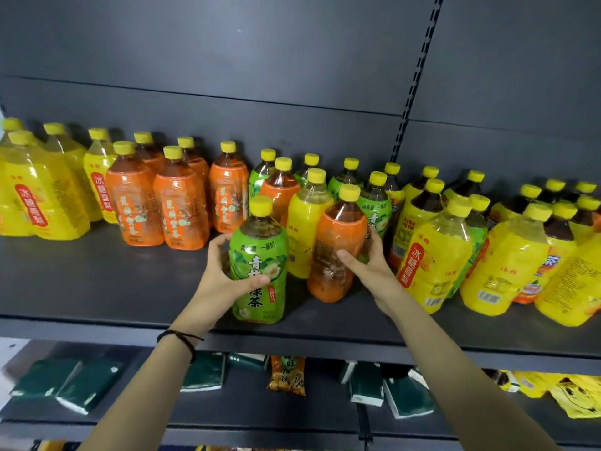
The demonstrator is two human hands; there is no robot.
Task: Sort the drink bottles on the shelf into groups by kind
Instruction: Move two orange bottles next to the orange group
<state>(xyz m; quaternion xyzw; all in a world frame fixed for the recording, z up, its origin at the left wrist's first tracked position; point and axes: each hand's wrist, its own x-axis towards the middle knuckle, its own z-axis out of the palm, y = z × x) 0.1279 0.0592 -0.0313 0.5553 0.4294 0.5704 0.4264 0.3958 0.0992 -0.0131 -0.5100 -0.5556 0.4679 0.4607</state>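
- Left hand point(224, 271) grips a green-labelled plastic tea bottle point(258, 258) at centre frame.
- Right hand point(364, 255) clasps an orange-labelled plastic bottle point(336, 252); crowded yellow-labelled neighbours point(305, 232) could topple.

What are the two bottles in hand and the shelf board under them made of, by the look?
Green-label bottle and orange-label bottle: clear plastic, apparently; liquid shows through above glossy, wrinkled film labels, under matte yellow caps. Shelf: probably painted metal, flat dark grey, with a slotted upright behind.
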